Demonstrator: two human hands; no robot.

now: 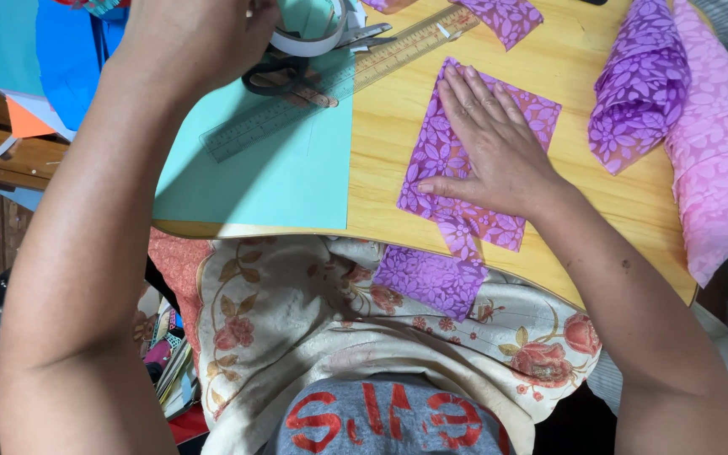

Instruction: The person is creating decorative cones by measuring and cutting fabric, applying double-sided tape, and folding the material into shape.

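Head view: right hand (489, 145) spread flat, palm down, pressing purple floral paper (452, 173) onto wooden table (389, 118), beside turquoise sheet (280, 173) and clear ruler (330, 80); left hand (204, 38) closed around white tape roll (309, 34), touching black-handled scissors (284, 72).

A light wooden tabletop (398, 118) carries a teal paper sheet (280, 177) at centre left, a clear plastic ruler (330, 84) across it, and a purple floral patterned sheet (431, 168) at centre.

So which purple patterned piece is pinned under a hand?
The flat rectangle at the table's middle, under the right hand; the others lie untouched.
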